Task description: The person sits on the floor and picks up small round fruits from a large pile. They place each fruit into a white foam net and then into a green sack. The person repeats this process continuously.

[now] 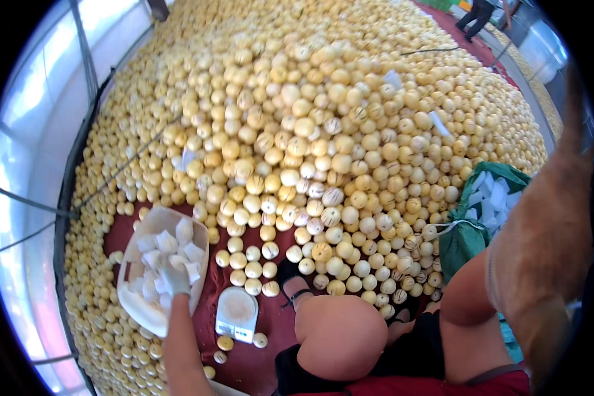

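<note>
My left hand (177, 281), in a pale glove, reaches into a white plastic basket (204, 247) among yellow fruits wrapped in white foam netting (166, 242). Its fingers are partly hidden among the wrapped fruits, so whether it grips one cannot be told. My right hand is out of view. Right of the basket, a small digital scale (237, 304) lies on the dark red floor covering with nothing on its pan. Several loose yellow fruits (253, 270) stand in short rows just beyond the scale, some with dark stripes.
A huge heap of yellow fruits (302, 126) spreads ahead and to both sides. A green sack (463, 247) at the right holds white foam nets (495, 195). My knee (344, 336) is close in front. Another person (477, 17) stands far off at the upper right.
</note>
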{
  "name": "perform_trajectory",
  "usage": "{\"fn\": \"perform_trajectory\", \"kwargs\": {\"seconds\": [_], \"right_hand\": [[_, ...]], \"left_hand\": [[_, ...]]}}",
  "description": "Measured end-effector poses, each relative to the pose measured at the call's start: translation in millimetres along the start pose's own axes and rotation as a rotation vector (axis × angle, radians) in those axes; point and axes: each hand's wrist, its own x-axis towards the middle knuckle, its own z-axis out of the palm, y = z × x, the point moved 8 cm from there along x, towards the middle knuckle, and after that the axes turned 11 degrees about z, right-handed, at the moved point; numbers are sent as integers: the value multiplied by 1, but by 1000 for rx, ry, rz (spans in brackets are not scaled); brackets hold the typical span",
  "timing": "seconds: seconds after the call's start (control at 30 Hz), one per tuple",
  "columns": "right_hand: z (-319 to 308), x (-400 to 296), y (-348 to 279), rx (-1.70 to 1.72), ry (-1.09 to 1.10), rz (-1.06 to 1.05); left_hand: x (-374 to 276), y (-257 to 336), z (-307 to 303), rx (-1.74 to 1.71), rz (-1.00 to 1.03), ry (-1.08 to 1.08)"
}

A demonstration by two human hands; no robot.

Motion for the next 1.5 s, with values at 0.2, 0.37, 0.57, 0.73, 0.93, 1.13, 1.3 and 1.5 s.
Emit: {"fn": "perform_trajectory", "kwargs": {"seconds": [0.2,0.37,0.57,0.73,0.93,1.13,1.3,1.5], "right_hand": [[-123,46,-31,-445,2,-56],[-213,30,-59,-643,48,-1],[-287,14,-105,-803,116,29],[-295,26,-160,-731,190,-199],[-239,37,-152,-412,174,-440],[-335,-106,233,-661,-173,714],[-352,-255,375,-937,-312,1175],[-342,-313,491,-952,-278,1535]], "left_hand": [[-93,169,-41,-327,244,78],[-129,144,-11,-635,185,101],[-97,203,-69,-1032,119,175],[-72,283,-173,-1131,242,198],[-97,432,-261,-1375,448,33],[-136,559,-230,-1468,556,-485],[-130,581,-137,-1177,510,-726],[-116,560,-55,-915,357,-840]]}}
